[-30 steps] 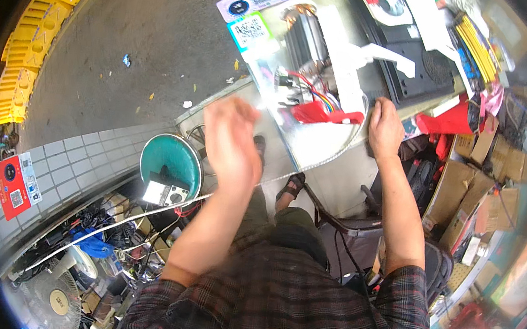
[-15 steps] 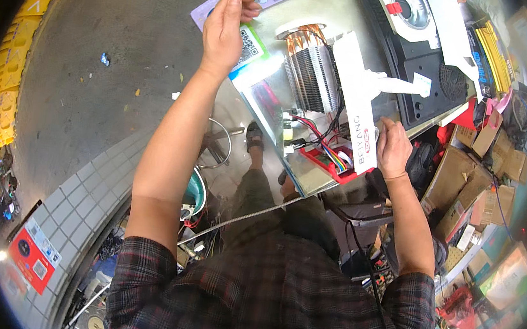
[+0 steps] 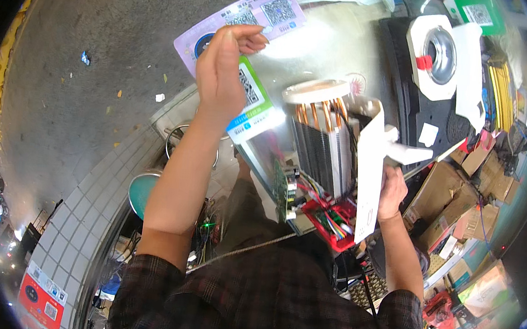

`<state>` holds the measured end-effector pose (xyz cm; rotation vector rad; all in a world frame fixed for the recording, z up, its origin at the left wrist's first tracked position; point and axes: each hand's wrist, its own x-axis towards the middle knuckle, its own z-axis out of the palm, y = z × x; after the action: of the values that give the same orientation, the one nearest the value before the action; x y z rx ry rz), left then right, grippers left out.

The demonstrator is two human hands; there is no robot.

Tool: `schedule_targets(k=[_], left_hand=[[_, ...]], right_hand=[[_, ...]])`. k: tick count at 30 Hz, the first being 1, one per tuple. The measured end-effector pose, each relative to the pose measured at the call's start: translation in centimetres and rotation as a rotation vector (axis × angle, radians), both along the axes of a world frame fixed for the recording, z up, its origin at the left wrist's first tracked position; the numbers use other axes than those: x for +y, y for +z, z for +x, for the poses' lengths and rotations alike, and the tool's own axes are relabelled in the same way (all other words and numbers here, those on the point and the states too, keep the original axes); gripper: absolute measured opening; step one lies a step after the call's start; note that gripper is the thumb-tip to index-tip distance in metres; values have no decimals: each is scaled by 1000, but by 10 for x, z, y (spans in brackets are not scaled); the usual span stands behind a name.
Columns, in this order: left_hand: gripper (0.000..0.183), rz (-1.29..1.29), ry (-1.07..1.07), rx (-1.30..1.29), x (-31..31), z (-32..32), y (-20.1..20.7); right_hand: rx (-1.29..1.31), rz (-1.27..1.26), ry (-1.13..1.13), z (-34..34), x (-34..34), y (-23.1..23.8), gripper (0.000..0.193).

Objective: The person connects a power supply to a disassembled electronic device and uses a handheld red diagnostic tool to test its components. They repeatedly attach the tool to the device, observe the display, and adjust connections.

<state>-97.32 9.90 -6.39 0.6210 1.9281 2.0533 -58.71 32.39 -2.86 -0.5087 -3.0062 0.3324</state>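
A finned heat sink [image 3: 319, 151] with copper pipes and a round white top stands on the glass counter [image 3: 348, 29]. A long white panel [image 3: 369, 185] rises along its right side, with a white arm jutting out. Below the fins, a red frame [image 3: 334, 226] holds a circuit board and coloured wires. My right hand [image 3: 392, 194] is curled against the right side of the panel; its fingertips are partly hidden. Over the purple card [image 3: 279, 12] and a green-edged card [image 3: 254, 99], my left hand [image 3: 225, 74] is raised, fingers loosely bent and apart, holding nothing.
A black flat unit [image 3: 404, 108] lies to the right, with a white-framed metal reflector [image 3: 442, 55] on it. Cardboard boxes [image 3: 444, 190] are piled beyond the counter's right edge. A teal basin [image 3: 143, 193] and tangled cables are lower left.
The whole view has shifted, so the counter and its things appear lower. The heat sink and white panel look tilted differently, and an upright green circuit board now shows beside the wires. My left hand stays raised.
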Motion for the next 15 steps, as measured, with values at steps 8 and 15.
schedule_targets(k=[8,15], left_hand=[[62,8,-83,7,-6,-3,-5],[68,30,-109,-9,-9,-4,-1]], right_hand=[[-44,-29,-79,12,1,-6,28],[-125,-198,-259,36,6,-15,20]])
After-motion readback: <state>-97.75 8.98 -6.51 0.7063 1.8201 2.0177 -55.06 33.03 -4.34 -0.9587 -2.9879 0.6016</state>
